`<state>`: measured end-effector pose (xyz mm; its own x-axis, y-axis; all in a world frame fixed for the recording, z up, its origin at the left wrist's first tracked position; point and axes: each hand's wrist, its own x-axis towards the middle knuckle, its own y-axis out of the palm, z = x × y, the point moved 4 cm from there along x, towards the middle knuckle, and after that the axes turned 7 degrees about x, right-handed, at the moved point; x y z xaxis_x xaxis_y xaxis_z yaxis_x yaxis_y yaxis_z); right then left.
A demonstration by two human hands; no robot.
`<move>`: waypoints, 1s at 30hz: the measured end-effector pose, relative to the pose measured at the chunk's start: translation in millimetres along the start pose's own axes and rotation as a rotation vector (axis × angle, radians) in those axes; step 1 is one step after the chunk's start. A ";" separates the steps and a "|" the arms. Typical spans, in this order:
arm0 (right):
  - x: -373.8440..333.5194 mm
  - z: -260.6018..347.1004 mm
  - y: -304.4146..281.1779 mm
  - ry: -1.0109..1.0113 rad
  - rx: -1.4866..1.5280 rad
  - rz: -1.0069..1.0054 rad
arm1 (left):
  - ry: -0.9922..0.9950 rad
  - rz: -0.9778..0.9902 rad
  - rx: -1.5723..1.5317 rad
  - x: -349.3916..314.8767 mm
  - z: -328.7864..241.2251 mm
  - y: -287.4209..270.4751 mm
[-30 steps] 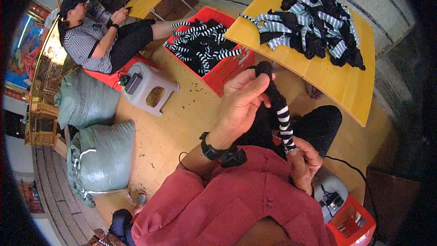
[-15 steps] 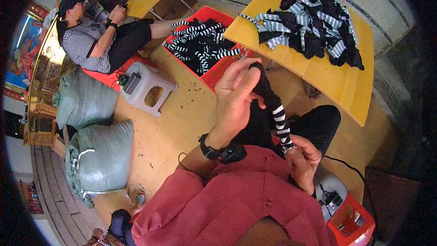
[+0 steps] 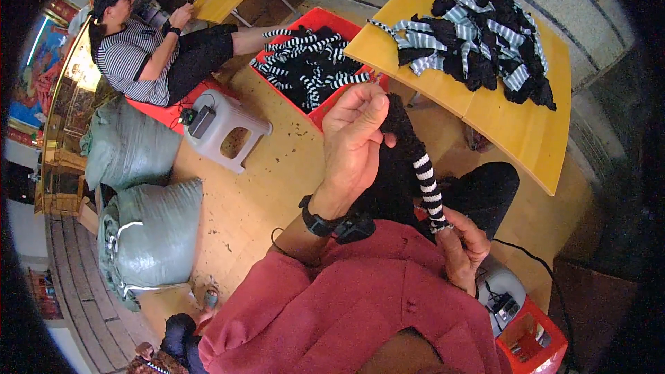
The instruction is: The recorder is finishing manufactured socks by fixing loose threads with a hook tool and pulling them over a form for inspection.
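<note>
A long knit piece [image 3: 427, 180], fuzzy black above with a black-and-white striped lower part, is stretched upright in front of me. Its striped end is pinched between the thumb and fingers of my right hand [image 3: 463, 246]. My left hand [image 3: 353, 145] is beside its black upper end, thumb and fingertips pressed together. Whatever those fingertips may hold is too small to tell; the black end shows just to their right. A black watch-like band [image 3: 339, 225] is on my left wrist.
Ahead is a red bin [image 3: 315, 114] of striped black knit pieces. A yellow table [image 3: 512, 135] at right carries a heap of similar pieces. Grey stool [image 3: 228, 131], stuffed green sacks [image 3: 159, 242] and a seated person [image 3: 138, 62] are left; a red crate [image 3: 533, 336] is lower right.
My left thumb and fingertips have shifted slightly left, off the black end they overlapped before, and closed together. My right hand keeps its pinch on the striped end. The seated person's hands have moved slightly.
</note>
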<state>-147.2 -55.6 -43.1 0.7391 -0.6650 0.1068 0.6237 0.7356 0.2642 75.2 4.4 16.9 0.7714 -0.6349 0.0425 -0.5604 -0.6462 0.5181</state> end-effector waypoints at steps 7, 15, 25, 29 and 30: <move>-4.2 -7.3 9.6 0.040 0.089 -0.098 | 0.012 0.014 -0.118 0.7 13.2 4.1; -3.8 -12.0 8.6 -0.064 -0.009 -0.120 | -0.052 0.088 -0.028 -9.3 13.1 18.4; 1.3 -11.0 10.6 -0.075 -0.190 -0.090 | -0.034 0.100 0.014 -4.2 20.6 12.0; 14.3 -6.2 15.8 0.335 0.606 -0.094 | -0.120 0.094 0.043 6.9 20.9 10.0; 15.0 -7.1 18.1 0.337 0.607 -0.103 | -0.158 0.113 0.065 9.7 21.5 10.3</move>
<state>-123.0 -51.4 -43.4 0.7840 -0.5787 -0.2247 0.5151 0.4043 0.7558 70.5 -17.5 4.2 0.6485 -0.7602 -0.0397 -0.6631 -0.5897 0.4611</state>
